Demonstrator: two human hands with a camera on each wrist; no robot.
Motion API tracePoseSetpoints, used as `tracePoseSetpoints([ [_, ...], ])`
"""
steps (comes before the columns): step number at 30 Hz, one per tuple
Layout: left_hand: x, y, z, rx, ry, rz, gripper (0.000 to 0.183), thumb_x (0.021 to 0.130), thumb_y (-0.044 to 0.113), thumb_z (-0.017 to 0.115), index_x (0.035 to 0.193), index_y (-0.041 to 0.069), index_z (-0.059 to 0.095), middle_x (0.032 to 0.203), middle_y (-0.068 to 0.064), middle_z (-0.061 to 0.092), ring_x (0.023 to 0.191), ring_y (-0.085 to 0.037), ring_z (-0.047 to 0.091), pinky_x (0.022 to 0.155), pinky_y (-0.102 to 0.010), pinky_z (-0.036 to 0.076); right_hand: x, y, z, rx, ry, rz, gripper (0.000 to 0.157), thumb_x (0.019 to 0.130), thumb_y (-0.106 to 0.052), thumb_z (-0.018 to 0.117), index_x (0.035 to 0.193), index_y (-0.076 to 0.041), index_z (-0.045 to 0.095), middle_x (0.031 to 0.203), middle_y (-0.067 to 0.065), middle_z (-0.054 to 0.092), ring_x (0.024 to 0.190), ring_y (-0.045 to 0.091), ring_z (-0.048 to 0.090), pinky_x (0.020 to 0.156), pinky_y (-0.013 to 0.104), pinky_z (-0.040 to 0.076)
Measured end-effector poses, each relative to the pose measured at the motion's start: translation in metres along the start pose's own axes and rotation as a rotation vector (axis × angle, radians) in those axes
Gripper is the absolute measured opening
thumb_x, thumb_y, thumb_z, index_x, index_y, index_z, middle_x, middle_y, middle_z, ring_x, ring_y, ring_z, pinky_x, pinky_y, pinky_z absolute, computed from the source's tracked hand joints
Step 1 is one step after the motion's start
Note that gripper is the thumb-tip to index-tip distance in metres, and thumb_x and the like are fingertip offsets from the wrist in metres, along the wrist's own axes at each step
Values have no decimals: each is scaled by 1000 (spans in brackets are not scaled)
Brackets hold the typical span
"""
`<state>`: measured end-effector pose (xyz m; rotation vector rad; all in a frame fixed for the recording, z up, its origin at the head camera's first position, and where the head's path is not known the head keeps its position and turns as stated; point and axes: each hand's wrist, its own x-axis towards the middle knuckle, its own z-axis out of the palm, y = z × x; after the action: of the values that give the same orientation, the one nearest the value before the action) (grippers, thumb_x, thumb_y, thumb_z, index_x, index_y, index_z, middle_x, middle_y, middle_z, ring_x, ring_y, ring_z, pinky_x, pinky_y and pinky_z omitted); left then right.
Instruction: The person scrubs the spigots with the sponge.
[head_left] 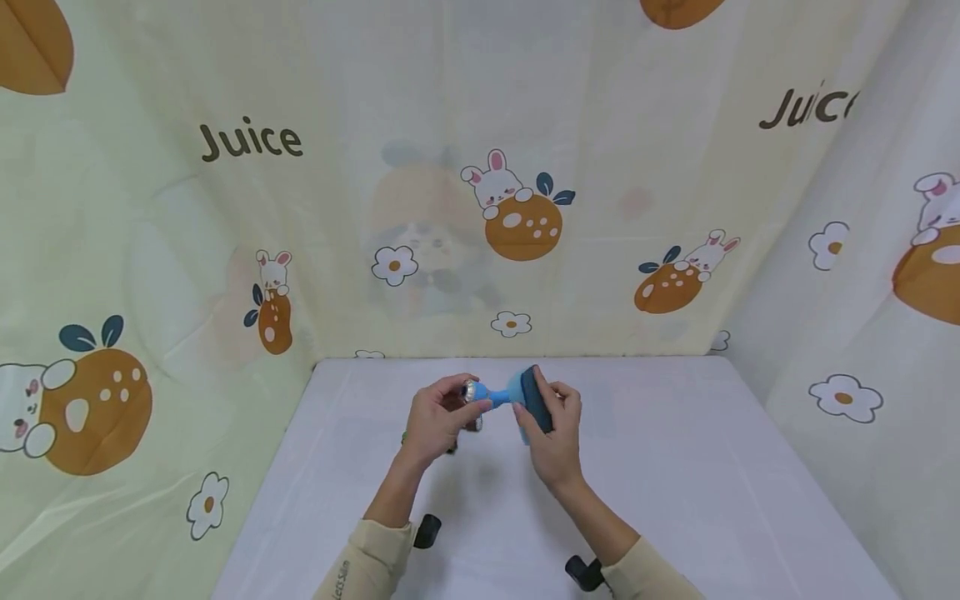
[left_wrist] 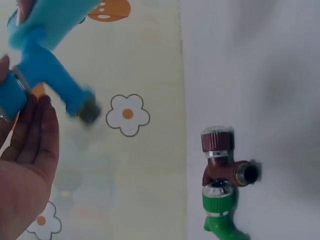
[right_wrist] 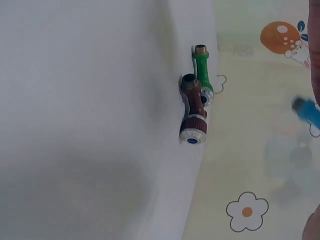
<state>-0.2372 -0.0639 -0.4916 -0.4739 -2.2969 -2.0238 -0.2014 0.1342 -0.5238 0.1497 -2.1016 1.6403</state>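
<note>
Held up over the table, a blue tap-shaped fitting (head_left: 491, 395) with a ribbed knob is pinched between thumb and fingers of my left hand (head_left: 437, 421). In the left wrist view the blue fitting (left_wrist: 55, 80) shows a blurred metal-coloured end. My right hand (head_left: 558, 446) grips a sponge (head_left: 537, 400), light blue on one side and dark on the other. The sponge meets the fitting's right end; its pressed face is hidden. Below, a brown fitting (left_wrist: 220, 165) and a green fitting (left_wrist: 220, 205) lie side by side on the table, mostly covered by my left hand in the head view.
The white-covered table (head_left: 675, 483) reaches back to a printed curtain (head_left: 600, 125), which also hangs along both sides. The two fittings lie near the table's far edge. A dark wrist device (head_left: 427, 531) sits by the left sleeve, another (head_left: 583, 573) by the right.
</note>
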Motion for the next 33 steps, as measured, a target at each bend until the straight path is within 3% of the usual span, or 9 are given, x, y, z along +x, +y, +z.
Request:
tracePoseSetpoints([
  [6, -3, -3, 5, 259, 81, 62, 44, 82, 19, 90, 120, 10, 70, 110, -4, 75, 101, -19, 71, 91, -47, 61, 3, -8, 0, -125, -8, -247, 59, 87, -16, 83, 143, -19, 65, 146, 12, 44, 124, 29, 34, 92, 45, 36],
  [11, -3, -2, 8, 467, 102, 158, 41, 79, 18, 92, 111, 12, 68, 104, -4, 75, 97, -19, 70, 84, -39, 61, 3, -16, 3, -183, -40, -443, 49, 82, -13, 85, 130, -16, 75, 146, 17, 49, 123, 40, 35, 90, 49, 38],
  [15, -1, 2, 10, 593, 119, 257, 40, 75, 21, 95, 106, 12, 70, 96, -2, 75, 89, -15, 69, 74, -30, 59, 2, -18, 5, -219, -64, -512, 45, 81, -12, 87, 125, -15, 77, 143, 21, 50, 121, 39, 34, 89, 48, 33],
  [20, -2, 9, 14, 650, 90, 328, 38, 75, 21, 94, 103, 12, 70, 92, -1, 72, 85, -13, 65, 71, -25, 57, 7, -18, 6, -250, -14, -503, 43, 81, -13, 88, 123, -15, 78, 141, 19, 50, 121, 40, 35, 88, 47, 31],
  [28, -7, 10, 19, 635, 73, 272, 39, 78, 31, 94, 102, 14, 69, 96, 1, 71, 90, -18, 65, 78, -30, 56, 14, -14, 5, -185, 25, -386, 41, 85, -12, 86, 124, -15, 77, 142, 16, 50, 123, 40, 34, 90, 46, 32],
  [33, -9, 10, 21, 605, 75, 287, 40, 78, 31, 94, 104, 13, 68, 98, 1, 71, 91, -19, 65, 79, -30, 57, 14, -13, 4, -167, 27, -321, 40, 85, -15, 86, 125, -15, 77, 141, 14, 50, 124, 39, 34, 91, 45, 33],
])
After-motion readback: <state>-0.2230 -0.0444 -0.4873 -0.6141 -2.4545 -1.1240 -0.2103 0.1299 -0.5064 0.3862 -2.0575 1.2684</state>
